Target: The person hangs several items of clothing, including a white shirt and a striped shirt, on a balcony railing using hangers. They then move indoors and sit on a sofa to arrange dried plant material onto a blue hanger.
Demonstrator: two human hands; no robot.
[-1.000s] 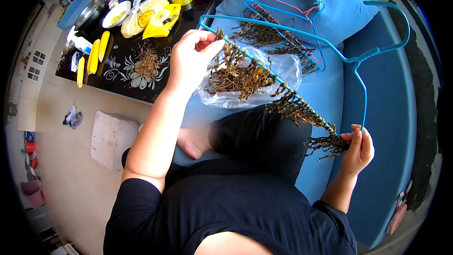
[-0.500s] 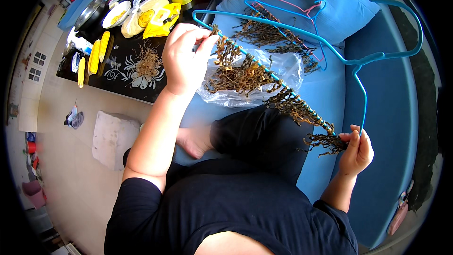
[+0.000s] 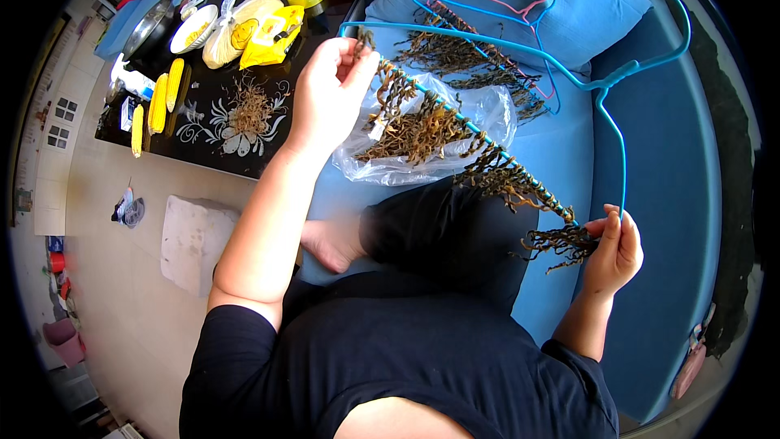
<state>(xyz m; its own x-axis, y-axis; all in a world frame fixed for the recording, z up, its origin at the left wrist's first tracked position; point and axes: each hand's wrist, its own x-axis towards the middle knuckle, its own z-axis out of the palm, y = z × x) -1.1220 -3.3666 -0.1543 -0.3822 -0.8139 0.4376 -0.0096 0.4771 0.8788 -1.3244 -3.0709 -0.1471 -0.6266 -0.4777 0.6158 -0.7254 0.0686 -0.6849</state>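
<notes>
A blue clothes hanger (image 3: 587, 81) is held aslant in front of me, its hook toward the upper right. Dark brown dried vegetable strips (image 3: 496, 171) hang in clumps along its lower bar. My left hand (image 3: 331, 93) is closed at the bar's far left end, with a dried strip poking up between thumb and fingers. At the opposite corner, my right hand (image 3: 615, 250) pinches the hanger beside the last clump. Beneath the bar, a clear plastic bag (image 3: 382, 169) lies open on the sofa with more strips in it; the hanging clumps partly cover it.
Another pair of hangers, pink and blue (image 3: 479, 2), lies loaded with strips against a blue cushion (image 3: 601, 12). On the black table (image 3: 236, 158) are corn cobs (image 3: 158, 104), a white bowl (image 3: 193, 30), a yellow packet (image 3: 272, 36) and dried scraps (image 3: 253, 106). A pale block-like stool (image 3: 195, 244) stands on the floor.
The hanger's hook has swung left and up a little. My left hand has shifted slightly right, and the strip in its fingers now sticks up higher. My right hand has barely moved.
</notes>
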